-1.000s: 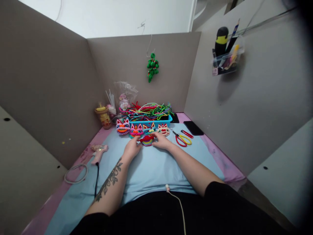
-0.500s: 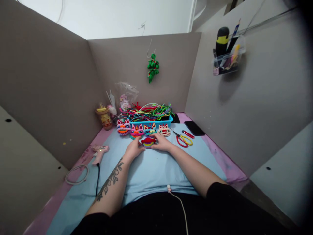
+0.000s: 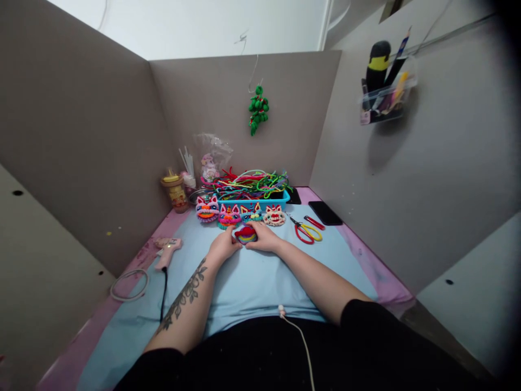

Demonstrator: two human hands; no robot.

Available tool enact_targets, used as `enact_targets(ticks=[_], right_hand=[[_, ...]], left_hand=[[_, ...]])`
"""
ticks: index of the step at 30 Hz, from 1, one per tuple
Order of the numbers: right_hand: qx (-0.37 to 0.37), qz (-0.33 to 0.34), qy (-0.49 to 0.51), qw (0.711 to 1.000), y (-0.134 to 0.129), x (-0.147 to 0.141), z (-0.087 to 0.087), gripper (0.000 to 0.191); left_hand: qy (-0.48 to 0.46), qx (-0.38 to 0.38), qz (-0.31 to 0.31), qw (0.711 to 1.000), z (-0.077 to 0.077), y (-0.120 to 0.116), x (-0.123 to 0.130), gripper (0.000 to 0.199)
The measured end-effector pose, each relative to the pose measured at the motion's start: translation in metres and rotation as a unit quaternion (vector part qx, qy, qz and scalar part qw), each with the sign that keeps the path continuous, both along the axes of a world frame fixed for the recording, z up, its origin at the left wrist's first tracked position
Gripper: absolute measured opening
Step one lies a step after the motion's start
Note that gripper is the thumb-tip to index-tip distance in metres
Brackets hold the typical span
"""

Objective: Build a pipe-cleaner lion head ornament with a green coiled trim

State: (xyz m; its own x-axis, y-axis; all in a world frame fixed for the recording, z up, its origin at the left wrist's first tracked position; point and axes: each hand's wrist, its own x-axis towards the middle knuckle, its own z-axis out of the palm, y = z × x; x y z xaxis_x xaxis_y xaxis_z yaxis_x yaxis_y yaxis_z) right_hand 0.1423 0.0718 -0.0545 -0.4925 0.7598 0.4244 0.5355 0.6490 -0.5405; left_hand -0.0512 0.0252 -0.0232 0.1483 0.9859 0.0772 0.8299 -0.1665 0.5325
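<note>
the red and rainbow-striped craft piece (image 3: 246, 234) sits between the two hands, near the middle of the desk's far part. the left hand (image 3: 224, 244) has its fingers clamped on one side of it, and the right hand (image 3: 262, 237) has its fingers clamped on the other side. just beyond stand four animal-face crafts (image 3: 230, 215) in a row, in front of the blue basket (image 3: 268, 205) of fuzzy stems (image 3: 248, 184) by the desk's far edge. toward the far right corner lie scissors (image 3: 306, 231), a red cutter (image 3: 314, 222) and a phone (image 3: 325, 213). a pink glue gun (image 3: 168, 253) lies near the left edge; a cup (image 3: 176, 194) stands at the far left corner. the cup's print is too small to read.
</note>
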Motion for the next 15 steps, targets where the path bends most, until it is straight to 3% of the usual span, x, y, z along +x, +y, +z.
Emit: enact_targets(ticks=[6,9,12,15], right_hand=[[-0.027,-0.014,0.014,0.999,-0.001,-0.002,0.003,0.073],[-0.069,-0.024,0.075,0.995,0.0,-0.002,0.004,0.071],[-0.112,-0.021,0.171,0.979,-0.001,-0.002,0.009,0.065],[-0.12,-0.007,0.238,0.964,-0.008,-0.006,0.017,0.058]], left_hand=[[-0.045,0.014,0.028,0.998,-0.003,0.003,-0.003,0.068],[-0.153,0.019,0.071,0.985,-0.002,0.005,-0.002,0.071],[-0.352,-0.037,0.097,0.93,0.004,0.002,0.002,0.067],[-0.531,-0.127,0.061,0.835,0.014,-0.004,0.008,0.057]])
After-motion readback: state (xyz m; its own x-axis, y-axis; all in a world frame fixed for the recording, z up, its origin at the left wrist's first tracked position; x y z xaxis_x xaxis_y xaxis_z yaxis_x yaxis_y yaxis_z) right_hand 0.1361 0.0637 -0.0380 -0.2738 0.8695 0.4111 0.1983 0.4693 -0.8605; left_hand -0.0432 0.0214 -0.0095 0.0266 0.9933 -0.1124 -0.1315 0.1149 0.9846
